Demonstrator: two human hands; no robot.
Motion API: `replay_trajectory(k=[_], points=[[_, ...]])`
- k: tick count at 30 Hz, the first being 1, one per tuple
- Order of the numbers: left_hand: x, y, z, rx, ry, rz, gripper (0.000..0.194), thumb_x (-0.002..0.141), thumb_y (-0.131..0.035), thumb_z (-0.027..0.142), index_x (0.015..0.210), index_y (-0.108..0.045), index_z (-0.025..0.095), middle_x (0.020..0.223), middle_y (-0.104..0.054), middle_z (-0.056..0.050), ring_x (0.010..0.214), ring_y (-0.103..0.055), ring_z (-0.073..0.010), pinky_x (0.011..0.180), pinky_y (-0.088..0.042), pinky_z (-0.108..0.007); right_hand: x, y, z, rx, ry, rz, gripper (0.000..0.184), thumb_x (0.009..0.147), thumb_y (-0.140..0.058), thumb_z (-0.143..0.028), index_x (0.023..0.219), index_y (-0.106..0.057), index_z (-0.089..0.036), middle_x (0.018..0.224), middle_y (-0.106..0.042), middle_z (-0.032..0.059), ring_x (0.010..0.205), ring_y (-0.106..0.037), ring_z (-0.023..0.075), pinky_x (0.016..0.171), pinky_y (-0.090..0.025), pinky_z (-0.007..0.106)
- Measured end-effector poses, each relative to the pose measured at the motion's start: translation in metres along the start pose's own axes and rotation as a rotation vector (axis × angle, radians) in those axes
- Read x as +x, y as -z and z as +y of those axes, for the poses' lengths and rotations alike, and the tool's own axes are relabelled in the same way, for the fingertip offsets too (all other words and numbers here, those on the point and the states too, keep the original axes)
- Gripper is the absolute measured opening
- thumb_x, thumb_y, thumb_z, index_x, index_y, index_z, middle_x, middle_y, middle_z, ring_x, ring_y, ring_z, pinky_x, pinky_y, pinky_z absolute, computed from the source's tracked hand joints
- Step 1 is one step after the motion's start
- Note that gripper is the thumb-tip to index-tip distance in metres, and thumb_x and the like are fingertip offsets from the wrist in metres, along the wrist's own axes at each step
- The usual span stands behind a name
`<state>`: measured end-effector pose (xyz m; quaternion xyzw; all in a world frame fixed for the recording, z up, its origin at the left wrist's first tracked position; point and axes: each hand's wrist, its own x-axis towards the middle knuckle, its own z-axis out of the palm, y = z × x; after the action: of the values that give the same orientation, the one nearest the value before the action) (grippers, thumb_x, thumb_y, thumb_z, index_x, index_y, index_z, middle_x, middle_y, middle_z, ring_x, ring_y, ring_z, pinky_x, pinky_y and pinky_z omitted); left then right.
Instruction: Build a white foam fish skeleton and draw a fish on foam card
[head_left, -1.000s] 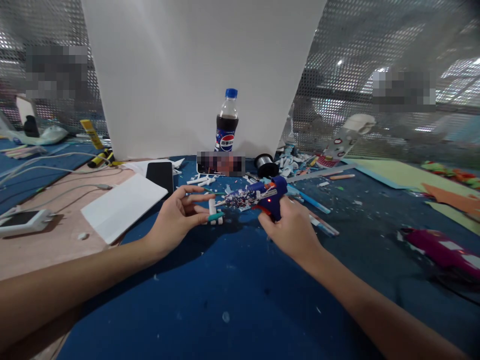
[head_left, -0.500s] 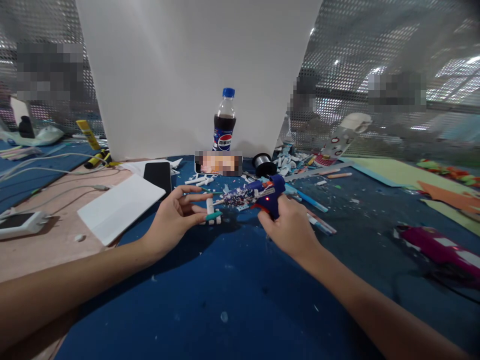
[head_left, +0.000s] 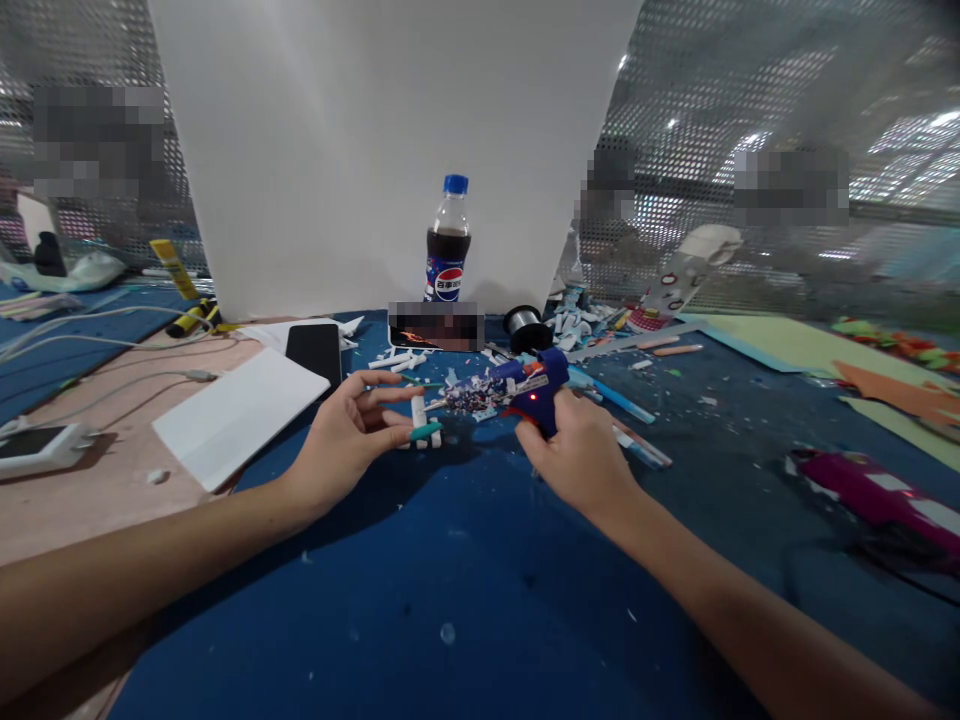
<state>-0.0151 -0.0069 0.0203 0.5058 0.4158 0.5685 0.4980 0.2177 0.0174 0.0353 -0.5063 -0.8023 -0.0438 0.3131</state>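
While one hand (head_left: 589,448) grips one glue gun (head_left: 541,388), another (head_left: 343,432) holds perhaps one piece (head_left: 418,410).

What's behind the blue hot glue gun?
Beyond the blue hot glue gun: a black spool with silvery winding and, to its right, a heap of white and pale-blue scraps. Whatever lies directly behind the gun's body is covered.

Consists of a blue tabletop (head_left: 360,600) with a pink section (head_left: 67,525) at left. Bears, along the rear, an upright cola bottle (head_left: 448,250), with a wire spool (head_left: 526,330) and a heap of pale scraps (head_left: 574,325) farther right. Carries a magenta tool (head_left: 874,493) at right and, behind it, layered coloured sheets (head_left: 780,343). Supports, on the pink section, a white device (head_left: 46,448) and, across the boundary, a white sheet (head_left: 240,418).
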Motion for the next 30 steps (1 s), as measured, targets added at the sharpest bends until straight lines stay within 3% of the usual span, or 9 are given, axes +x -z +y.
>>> replay_trajectory(k=[8, 14, 17, 20, 24, 28, 30], points=[[0.000, 0.001, -0.002, 0.056, -0.003, -0.005, 0.044, 0.063, -0.075, 0.014, 0.099, -0.050, 0.016, 0.106, -0.069, -0.008, 0.058, -0.064, -0.0069, 0.063, -0.056, -0.022, -0.001, 0.001, -0.001, -0.091, 0.096, 0.080, 0.007, 0.074, -0.044, -0.023, 0.070, -0.044, -0.017, 0.046, -0.033, -0.0041, 0.037, -0.030, 0.0096, 0.039, -0.020, 0.023], [-0.001, 0.001, -0.001, 0.089, -0.035, 0.038, 0.040, 0.066, -0.075, 0.018, 0.099, -0.051, 0.018, 0.109, -0.068, -0.008, 0.060, -0.063, -0.0075, 0.063, -0.057, -0.023, -0.005, 0.006, -0.008, -0.309, 0.127, 0.142, 0.021, 0.079, -0.043, -0.021, 0.093, -0.055, -0.011, 0.057, -0.051, 0.0054, 0.047, -0.045, 0.0156, 0.043, -0.027, 0.025], [-0.001, 0.002, -0.002, 0.093, -0.052, 0.061, 0.041, 0.066, -0.076, 0.020, 0.100, -0.052, 0.018, 0.110, -0.068, -0.008, 0.063, -0.064, -0.0086, 0.064, -0.057, -0.023, -0.003, 0.008, -0.005, -0.379, 0.058, 0.111, 0.026, 0.083, -0.045, -0.026, 0.101, -0.055, -0.011, 0.067, -0.058, 0.0100, 0.055, -0.052, 0.0191, 0.045, -0.031, 0.026], [0.000, 0.003, -0.003, 0.104, -0.045, 0.073, 0.043, 0.066, -0.076, 0.021, 0.102, -0.052, 0.018, 0.112, -0.067, -0.009, 0.063, -0.064, -0.0085, 0.065, -0.057, -0.023, 0.005, 0.011, 0.003, -0.345, -0.104, 0.071, 0.033, 0.081, -0.052, -0.034, 0.102, -0.053, -0.009, 0.063, -0.057, 0.0080, 0.051, -0.051, 0.0193, 0.044, -0.031, 0.026], [0.000, 0.005, -0.004, 0.103, -0.033, 0.060, 0.044, 0.067, -0.076, 0.021, 0.104, -0.052, 0.017, 0.115, -0.066, -0.010, 0.065, -0.065, -0.0089, 0.064, -0.057, -0.023, 0.017, 0.017, 0.020, -0.266, -0.357, 0.050, 0.032, 0.076, -0.057, -0.040, 0.090, -0.052, -0.011, 0.058, -0.051, 0.0052, 0.044, -0.043, 0.0158, 0.041, -0.029, 0.026], [-0.001, 0.005, -0.005, 0.082, -0.024, 0.044, 0.045, 0.068, -0.077, 0.022, 0.106, -0.051, 0.017, 0.116, -0.066, -0.009, 0.068, -0.065, -0.0089, 0.065, -0.057, -0.021, 0.022, 0.019, 0.049, -0.240, -0.488, -0.011, 0.028, 0.077, -0.054, -0.042, 0.078, -0.051, -0.015, 0.049, -0.044, 0.0021, 0.039, -0.038, 0.0154, 0.041, -0.027, 0.029], [-0.001, 0.005, -0.005, 0.078, -0.026, 0.039, 0.045, 0.069, -0.077, 0.022, 0.105, -0.051, 0.017, 0.115, -0.066, -0.009, 0.068, -0.065, -0.0086, 0.064, -0.056, -0.021, 0.022, 0.018, 0.069, -0.214, -0.476, -0.025, 0.030, 0.081, -0.050, -0.046, 0.071, -0.052, -0.018, 0.046, -0.042, 0.0026, 0.040, -0.040, 0.0170, 0.044, -0.029, 0.031]])
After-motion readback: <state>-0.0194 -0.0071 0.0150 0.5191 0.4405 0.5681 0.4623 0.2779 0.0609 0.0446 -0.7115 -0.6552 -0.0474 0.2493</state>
